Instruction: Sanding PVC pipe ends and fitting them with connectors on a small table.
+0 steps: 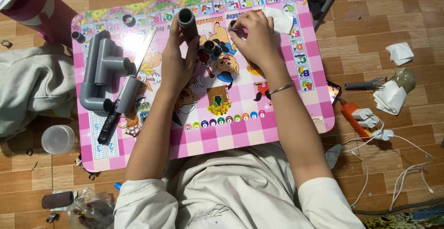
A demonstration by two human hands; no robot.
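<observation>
The left hand is holding a grey plastic pipe upright, fingers wrapped tight around it, near the far edge of the pink picture table. The right hand is pinching a small grey pipe ring just beside it. A white cloth is lying by the far right corner. A big grey pipe piece and a hand saw are resting along the left edge.

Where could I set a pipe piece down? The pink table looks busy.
Free: the near strip of the pink table between the forearms, and the right edge past the right hand. Crowded: the left side, with the grey pipe assembly and knife.
</observation>
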